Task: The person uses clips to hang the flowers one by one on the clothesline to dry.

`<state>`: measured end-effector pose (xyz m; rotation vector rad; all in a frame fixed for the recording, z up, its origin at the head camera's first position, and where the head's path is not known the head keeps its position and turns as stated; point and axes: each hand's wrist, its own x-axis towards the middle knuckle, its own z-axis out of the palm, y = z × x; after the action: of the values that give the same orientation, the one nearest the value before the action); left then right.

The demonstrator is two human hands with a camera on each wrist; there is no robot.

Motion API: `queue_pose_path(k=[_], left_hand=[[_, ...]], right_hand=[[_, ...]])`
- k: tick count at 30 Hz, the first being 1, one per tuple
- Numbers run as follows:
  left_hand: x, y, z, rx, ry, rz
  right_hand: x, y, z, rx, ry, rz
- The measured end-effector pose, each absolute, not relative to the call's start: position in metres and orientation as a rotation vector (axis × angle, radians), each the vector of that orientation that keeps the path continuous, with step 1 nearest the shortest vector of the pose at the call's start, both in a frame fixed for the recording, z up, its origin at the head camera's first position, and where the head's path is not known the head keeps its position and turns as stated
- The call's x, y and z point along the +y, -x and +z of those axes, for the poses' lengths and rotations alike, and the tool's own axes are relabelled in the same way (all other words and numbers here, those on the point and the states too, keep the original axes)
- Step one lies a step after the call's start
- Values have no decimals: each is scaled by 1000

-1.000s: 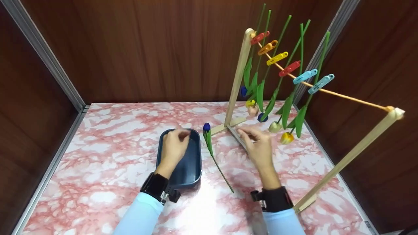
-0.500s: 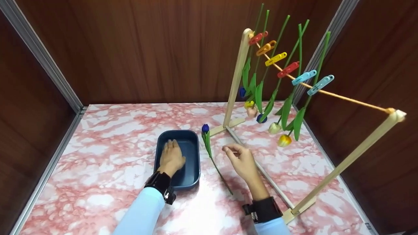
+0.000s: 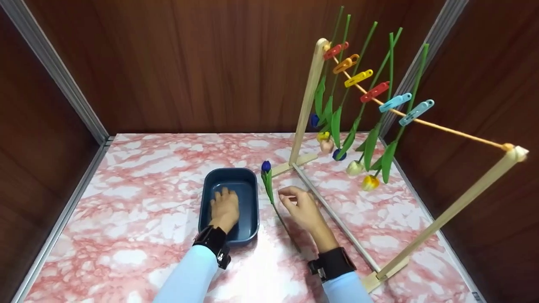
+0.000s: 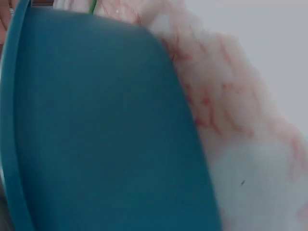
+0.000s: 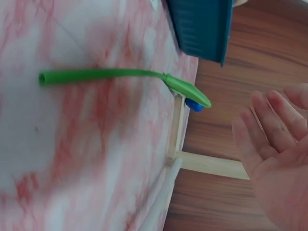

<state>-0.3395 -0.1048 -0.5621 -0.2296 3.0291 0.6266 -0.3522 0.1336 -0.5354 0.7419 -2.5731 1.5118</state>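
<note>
My left hand (image 3: 225,208) is inside the dark blue tray (image 3: 249,206), back of the hand up and fingers pointing away, bent a little over its floor. What lies under the palm is hidden. In the left wrist view the tray's outer wall (image 4: 110,120) fills much of the picture and the fingers barely show. A blue artificial tulip (image 3: 268,183) lies on the table right of the tray, its green stem (image 5: 106,74) toward me. Just right of it hovers my right hand (image 3: 304,208), holding nothing, its fingers (image 5: 269,125) loosely bent.
At the right stands a wooden frame (image 3: 309,101) with a cord (image 3: 459,134) across its top. Several tulips (image 3: 370,182) hang head down from coloured clothespins (image 3: 396,102) on it. A metal bar (image 3: 337,221) joins its feet. Brown wood panels (image 3: 189,63) surround the marbled table (image 3: 139,189).
My left hand has gone down into the tray, fingers spread straight and then bent slightly. My right hand has moved left and toward me, from the hanging tulips to the lying one.
</note>
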Motion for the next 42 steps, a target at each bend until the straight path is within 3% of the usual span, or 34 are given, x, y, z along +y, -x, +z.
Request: queue_pose_path(k=[7, 15, 28, 42], left_hand=[[-101, 337, -567, 3091, 181, 715], [-104, 324, -567, 3192, 232, 1151], [-78, 300, -532, 3002, -118, 1968], [-67, 287, -523, 2951, -360, 2208]], right_hand=[[125, 352, -540, -2588, -818, 1534], [118, 349, -533, -2579, -820, 1569], [97, 343, -509, -2476, -959, 1784], [96, 341, -487, -2337, -960, 1844]])
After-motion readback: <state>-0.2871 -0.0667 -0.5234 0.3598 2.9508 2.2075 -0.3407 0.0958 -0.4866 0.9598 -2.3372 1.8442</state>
